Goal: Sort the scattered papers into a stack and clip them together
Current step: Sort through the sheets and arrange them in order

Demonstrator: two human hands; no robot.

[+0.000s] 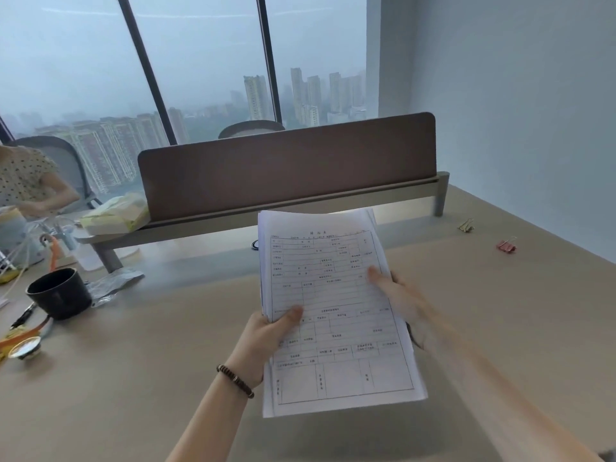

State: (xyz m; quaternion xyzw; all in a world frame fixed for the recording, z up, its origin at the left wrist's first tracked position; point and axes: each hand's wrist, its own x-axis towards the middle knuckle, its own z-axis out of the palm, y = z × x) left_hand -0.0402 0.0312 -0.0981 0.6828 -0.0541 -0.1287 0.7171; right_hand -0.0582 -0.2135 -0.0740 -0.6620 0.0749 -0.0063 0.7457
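A stack of printed form sheets (336,305) is held up above the desk, its edges roughly aligned. My left hand (266,338) grips the stack's left edge, thumb on the top sheet. At the stack's right edge my right hand (400,295) is blurred, thumb on the top page and fingers behind the sheets. On the desk at the far right lie two binder clips, a gold one (466,225) and a red one (506,246), both well clear of my hands.
A brown divider panel (286,161) stands along the desk's back edge. At the left are a black mug (60,292), a pen (23,315), crumpled foil (113,284) and other clutter. Another person sits at the far left (26,181). The beige desk (133,378) spreads below the papers.
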